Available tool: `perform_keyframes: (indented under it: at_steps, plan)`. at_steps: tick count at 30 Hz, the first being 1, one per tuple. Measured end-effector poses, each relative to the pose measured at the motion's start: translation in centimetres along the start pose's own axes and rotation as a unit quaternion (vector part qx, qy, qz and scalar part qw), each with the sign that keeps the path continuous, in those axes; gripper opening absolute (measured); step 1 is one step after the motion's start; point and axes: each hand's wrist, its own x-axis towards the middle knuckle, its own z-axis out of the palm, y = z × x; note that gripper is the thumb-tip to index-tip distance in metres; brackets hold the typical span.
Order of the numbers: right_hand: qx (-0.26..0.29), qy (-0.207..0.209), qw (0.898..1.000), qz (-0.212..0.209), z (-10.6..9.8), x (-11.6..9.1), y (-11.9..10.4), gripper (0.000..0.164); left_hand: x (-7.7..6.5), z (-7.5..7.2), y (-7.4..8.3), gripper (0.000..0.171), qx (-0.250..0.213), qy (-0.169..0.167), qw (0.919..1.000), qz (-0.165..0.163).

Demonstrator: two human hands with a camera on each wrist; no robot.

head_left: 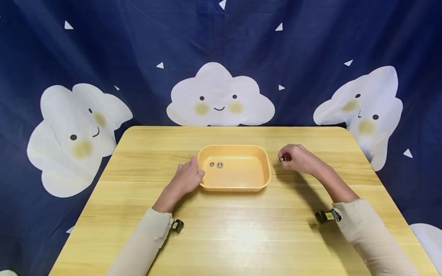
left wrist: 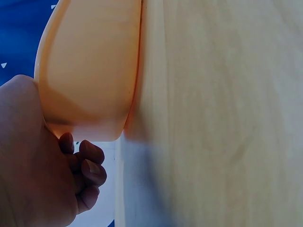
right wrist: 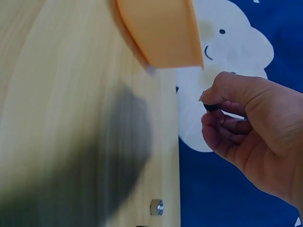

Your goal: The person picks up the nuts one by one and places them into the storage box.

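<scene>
A shallow orange plastic tray (head_left: 235, 188) stands on the table with two silver hex nuts, one nut (head_left: 212, 164) and a slightly larger nut (head_left: 220, 165), lying toward its left end. My left hand (head_left: 187, 176) grips the tray's left rim; in the left wrist view its fingers curl by the tray's outer end. To the right of the tray, my right hand (head_left: 297, 158) pinches a small dark nut (right wrist: 211, 107) between thumb and fingertips, raised above the table. Fingers partly cover this nut, so its exact shape is hard to see.
Another silver hex nut (right wrist: 156, 207) rests on the wooden table (head_left: 221, 230) in the right wrist view. A dark bit of something shows at that view's bottom edge. Behind the table hangs a dark blue curtain (head_left: 138, 46) with white clouds.
</scene>
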Motion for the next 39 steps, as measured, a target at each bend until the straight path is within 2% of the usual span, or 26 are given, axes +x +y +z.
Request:
perform_keyframes:
  at_steps: [12,39]
  plan:
    - [-0.015,0.036,0.998,-0.042,-0.2,1.1,-1.4,0.017,0.1,0.0,0.1,0.023,-0.006,0.003,1.0,-0.006]
    - [-0.005,0.04,0.994,-0.103,0.0,4.0,-4.4,0.017,0.0,-0.1,0.2,0.025,-0.003,-0.007,0.9999,-0.008]
